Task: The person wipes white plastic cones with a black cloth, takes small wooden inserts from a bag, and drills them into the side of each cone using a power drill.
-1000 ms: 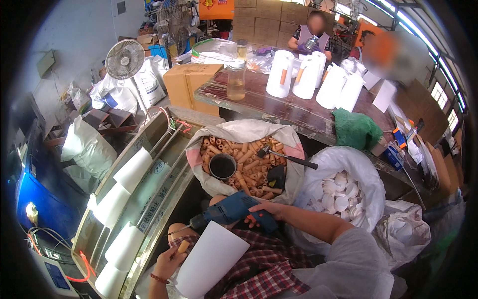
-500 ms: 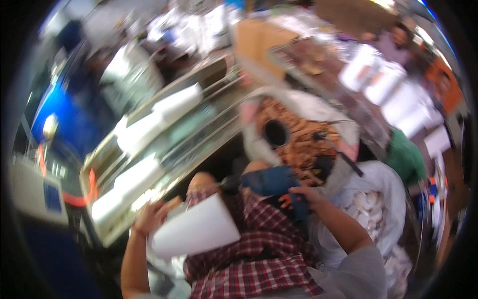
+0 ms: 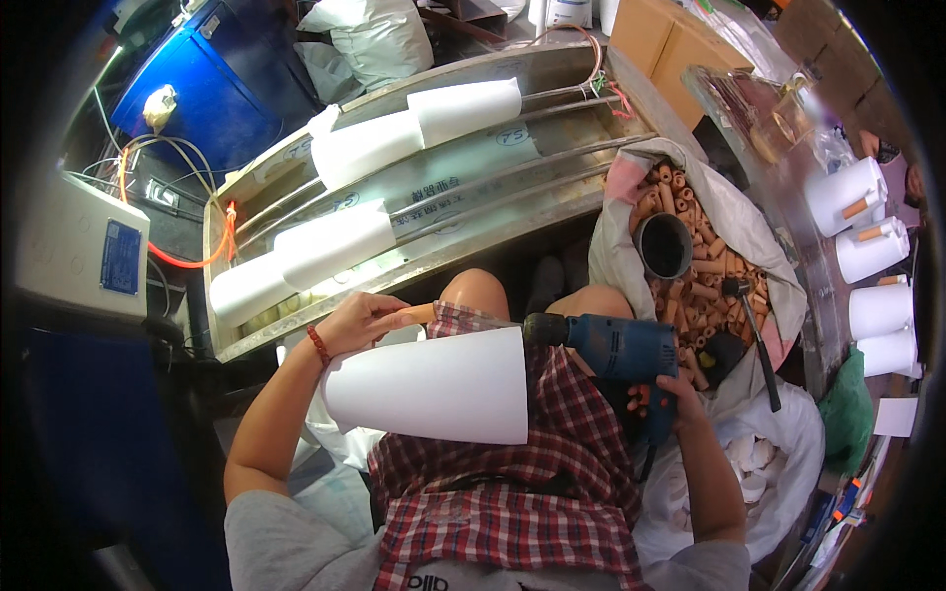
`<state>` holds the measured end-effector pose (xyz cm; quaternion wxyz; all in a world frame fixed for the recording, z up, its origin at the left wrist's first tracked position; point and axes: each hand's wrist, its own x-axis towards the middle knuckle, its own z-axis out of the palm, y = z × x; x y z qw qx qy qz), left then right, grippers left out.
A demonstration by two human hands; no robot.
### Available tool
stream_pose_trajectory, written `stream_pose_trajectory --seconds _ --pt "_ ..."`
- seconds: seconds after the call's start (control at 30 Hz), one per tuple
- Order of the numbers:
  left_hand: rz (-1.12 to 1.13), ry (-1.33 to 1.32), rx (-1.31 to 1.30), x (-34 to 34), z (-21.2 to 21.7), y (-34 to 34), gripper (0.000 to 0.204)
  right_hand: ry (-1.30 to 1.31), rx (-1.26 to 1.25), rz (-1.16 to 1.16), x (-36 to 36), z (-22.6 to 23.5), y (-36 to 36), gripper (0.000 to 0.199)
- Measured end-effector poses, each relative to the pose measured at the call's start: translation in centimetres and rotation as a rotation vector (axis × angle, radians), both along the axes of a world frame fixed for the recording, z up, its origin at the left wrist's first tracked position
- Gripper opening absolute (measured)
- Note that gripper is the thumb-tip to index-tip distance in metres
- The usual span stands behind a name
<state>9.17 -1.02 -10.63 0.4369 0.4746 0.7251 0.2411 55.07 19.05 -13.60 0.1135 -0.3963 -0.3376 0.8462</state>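
Note:
My left hand, with a beaded bracelet at the wrist, pinches a short tan tube. Just below it, a white tapered sleeve lies across my lap, its wide end to the right. My right hand is closed round the handle of a blue power drill. The drill's black chuck points left, level with the tube, and a thin bit seems to run between them. Whether the bit is inside the tube I cannot tell. The sleeve's near-left end sits beside my left wrist.
Ahead, a long trough carries white sleeves on metal rods. To the right, a sack of tan tubes holds a black cup and a hammer. Several white sleeves line a bench; a blue barrel stands far left.
The view has turned and sharpened. The drill, earlier blurred and tilted, now points left at the tube. My left hand and the white sleeve have shifted up and right in view.

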Motion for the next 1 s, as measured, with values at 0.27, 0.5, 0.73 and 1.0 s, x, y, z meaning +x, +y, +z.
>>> stream_pose_trajectory --seconds 0.27,0.5,0.73,1.0 --pt "-0.018 -0.002 0.008 -0.1 0.2 0.8 0.032 0.029 -0.005 -0.005 0.6 -0.9 0.2 0.050" --pt "-0.043 0.058 -0.085 0.6 1.8 1.5 0.023 0.066 -0.044 -0.008 0.8 -1.2 0.1 0.049" --pt "-0.103 0.085 -0.069 2.0 2.3 2.9 0.023 0.087 -0.076 -0.002 0.6 -1.2 0.4 0.050" --pt "-0.311 0.089 0.013 3.8 1.8 5.3 0.028 0.078 -0.148 0.070 0.5 -1.6 1.6 0.051"
